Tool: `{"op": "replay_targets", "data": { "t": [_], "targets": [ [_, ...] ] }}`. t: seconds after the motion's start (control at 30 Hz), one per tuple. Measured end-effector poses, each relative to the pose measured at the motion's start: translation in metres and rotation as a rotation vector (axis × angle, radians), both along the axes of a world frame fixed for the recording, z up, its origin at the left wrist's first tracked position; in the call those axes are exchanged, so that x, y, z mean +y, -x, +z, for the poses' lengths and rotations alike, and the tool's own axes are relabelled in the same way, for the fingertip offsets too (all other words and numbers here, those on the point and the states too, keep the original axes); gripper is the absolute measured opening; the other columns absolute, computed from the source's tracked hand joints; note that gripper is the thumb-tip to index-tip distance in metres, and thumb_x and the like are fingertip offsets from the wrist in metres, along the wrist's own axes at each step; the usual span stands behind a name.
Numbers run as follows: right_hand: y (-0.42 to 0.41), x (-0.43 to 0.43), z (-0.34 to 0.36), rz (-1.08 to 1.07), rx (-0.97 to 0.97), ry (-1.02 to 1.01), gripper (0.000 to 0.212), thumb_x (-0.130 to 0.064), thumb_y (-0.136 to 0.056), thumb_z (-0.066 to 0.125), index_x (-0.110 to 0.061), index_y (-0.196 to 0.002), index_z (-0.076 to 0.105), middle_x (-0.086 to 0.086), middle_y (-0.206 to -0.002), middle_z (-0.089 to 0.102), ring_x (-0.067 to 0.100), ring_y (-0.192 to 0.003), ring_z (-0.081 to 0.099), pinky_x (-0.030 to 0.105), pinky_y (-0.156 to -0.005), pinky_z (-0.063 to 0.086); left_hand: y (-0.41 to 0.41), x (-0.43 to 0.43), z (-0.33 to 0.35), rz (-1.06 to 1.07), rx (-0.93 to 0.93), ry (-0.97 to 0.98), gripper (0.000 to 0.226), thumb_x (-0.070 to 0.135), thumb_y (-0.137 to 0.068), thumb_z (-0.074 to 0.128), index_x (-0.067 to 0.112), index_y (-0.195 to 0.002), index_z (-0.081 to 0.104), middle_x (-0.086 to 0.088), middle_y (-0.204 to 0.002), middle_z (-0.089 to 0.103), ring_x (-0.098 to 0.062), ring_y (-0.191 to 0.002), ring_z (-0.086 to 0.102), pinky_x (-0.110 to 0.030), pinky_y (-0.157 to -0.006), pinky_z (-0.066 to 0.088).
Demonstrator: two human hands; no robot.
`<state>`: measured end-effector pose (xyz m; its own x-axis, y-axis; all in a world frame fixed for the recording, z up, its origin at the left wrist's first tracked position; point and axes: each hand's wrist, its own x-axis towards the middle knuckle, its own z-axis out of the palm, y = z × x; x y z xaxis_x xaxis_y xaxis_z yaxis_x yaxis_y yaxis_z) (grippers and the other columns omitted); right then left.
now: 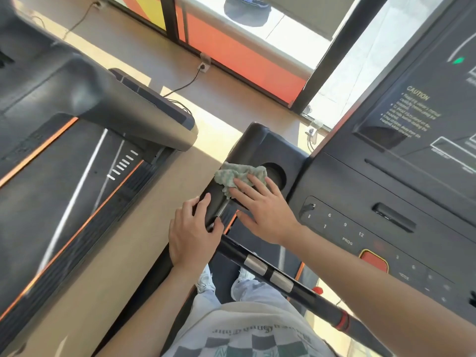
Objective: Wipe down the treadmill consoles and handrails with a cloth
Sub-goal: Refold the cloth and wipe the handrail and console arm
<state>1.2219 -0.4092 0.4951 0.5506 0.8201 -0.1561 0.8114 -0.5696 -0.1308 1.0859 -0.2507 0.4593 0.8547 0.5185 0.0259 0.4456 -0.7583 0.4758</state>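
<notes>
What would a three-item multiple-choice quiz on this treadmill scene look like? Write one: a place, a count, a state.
1. Where does the cloth lie?
A. on the floor
B. on the console wing beside the round cup holder
C. on the belt

2. How many silver pulse pads show on the handlebar?
A. two
B. four
C. none

3. What is the right hand doing?
A. hanging free
B. pressing flat on the cloth
C. pushing a button

Answers: B, the cloth sits by the cup holder; A, two pads side by side; B, its fingers spread over the cloth while the left hand grips the handrail.
</notes>
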Motion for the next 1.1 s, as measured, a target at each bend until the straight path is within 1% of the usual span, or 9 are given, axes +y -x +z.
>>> {"op": "replay_targets", "data": {
  "t": [0.1, 0.23, 0.3, 0.47, 0.57, 0.67, 0.87, 0.97, 1.1],
  "targets": [
    [-0.027, 0.006, 0.002, -0.091, 0.013, 0.002, 0.062, -0.052, -0.1, 0.038, -0.027, -0.157, 0.031, -0.001, -0.16, 0.036, 0.033, -0.149, 0.026, 0.051, -0.123, 0.018, 0.002, 0.0, 0.0, 0.002, -0.014, 0.013, 0.057, 0.036, -0.086, 0.069, 0.027, -0.14, 0.057, 0.003, -0.124, 0.057, -0.017, -0.1, 0.057, -0.037, -0.075, 0.053],
    [-0.074, 0.033, 0.004, -0.242, 0.049, 0.019, 0.058, -0.053, -0.104, 0.026, -0.034, -0.158, 0.026, -0.002, -0.167, 0.019, 0.035, -0.154, 0.009, 0.053, -0.125, 0.009, 0.002, 0.001, 0.0, 0.006, -0.025, 0.027, 0.056, 0.037, -0.087, 0.068, 0.027, -0.14, 0.057, 0.003, -0.123, 0.057, -0.014, -0.1, 0.056, -0.032, -0.075, 0.052],
    [-0.085, 0.047, 0.004, -0.264, 0.088, 0.013, 0.052, -0.047, -0.106, 0.03, -0.035, -0.156, 0.03, -0.005, -0.167, 0.02, 0.036, -0.154, 0.006, 0.056, -0.124, 0.009, 0.002, 0.001, 0.001, 0.002, -0.029, 0.038, 0.056, 0.038, -0.087, 0.069, 0.027, -0.14, 0.057, 0.003, -0.123, 0.058, -0.013, -0.099, 0.056, -0.03, -0.075, 0.052],
    [-0.037, 0.056, 0.0, 0.039, 0.066, -0.118, 0.038, -0.018, -0.098, 0.054, -0.023, -0.135, 0.062, -0.001, -0.146, 0.055, 0.04, -0.144, 0.036, 0.061, -0.117, 0.028, 0.003, 0.001, 0.003, 0.025, -0.047, 0.096, 0.055, 0.035, -0.084, 0.072, 0.027, -0.137, 0.06, 0.005, -0.122, 0.06, -0.014, -0.101, 0.059, -0.035, -0.075, 0.055],
    [0.001, 0.036, -0.008, 0.03, 0.052, -0.258, 0.036, -0.004, -0.091, 0.065, -0.014, -0.125, 0.069, 0.006, -0.139, 0.062, 0.039, -0.137, 0.047, 0.054, -0.114, 0.039, 0.004, 0.002, 0.004, 0.053, -0.078, 0.162, 0.051, 0.032, -0.083, 0.072, 0.027, -0.133, 0.062, 0.007, -0.12, 0.062, -0.014, -0.102, 0.06, -0.035, -0.076, 0.055],
    [0.025, 0.001, -0.017, 0.004, -0.037, -0.29, 0.039, 0.002, -0.078, 0.077, -0.011, -0.114, 0.074, 0.006, -0.134, 0.065, 0.036, -0.132, 0.054, 0.052, -0.111, 0.043, 0.005, 0.003, 0.004, 0.054, -0.098, 0.175, 0.048, 0.032, -0.085, 0.072, 0.025, -0.132, 0.063, 0.007, -0.121, 0.063, -0.013, -0.106, 0.061, -0.034, -0.079, 0.055],
    [0.053, -0.056, -0.019, 0.005, -0.16, -0.189, 0.034, -0.001, -0.072, 0.079, -0.007, -0.105, 0.075, 0.004, -0.122, 0.071, 0.032, -0.129, 0.057, 0.048, -0.108, 0.047, 0.005, 0.004, 0.002, 0.038, -0.102, 0.181, 0.045, 0.031, -0.088, 0.069, 0.024, -0.132, 0.064, 0.006, -0.127, 0.063, -0.012, -0.113, 0.06, -0.035, -0.081, 0.056],
    [0.062, -0.061, -0.015, -0.03, -0.184, -0.208, 0.024, -0.004, -0.076, 0.075, -0.007, -0.1, 0.076, 0.006, -0.114, 0.073, 0.032, -0.128, 0.058, 0.045, -0.116, 0.039, 0.005, 0.006, 0.003, 0.03, -0.104, 0.201, 0.045, 0.031, -0.088, 0.069, 0.025, -0.132, 0.064, 0.006, -0.128, 0.063, -0.012, -0.113, 0.06, -0.034, -0.081, 0.056],
    [0.056, -0.044, -0.018, 0.038, -0.159, -0.128, 0.034, -0.01, -0.087, 0.065, -0.013, -0.121, 0.071, 0.003, -0.135, 0.064, 0.039, -0.139, 0.044, 0.054, -0.118, 0.031, 0.006, 0.009, 0.005, 0.025, -0.097, 0.234, 0.046, 0.03, -0.087, 0.071, 0.026, -0.133, 0.064, 0.006, -0.128, 0.062, -0.012, -0.113, 0.06, -0.03, -0.082, 0.051]
  ]
}}
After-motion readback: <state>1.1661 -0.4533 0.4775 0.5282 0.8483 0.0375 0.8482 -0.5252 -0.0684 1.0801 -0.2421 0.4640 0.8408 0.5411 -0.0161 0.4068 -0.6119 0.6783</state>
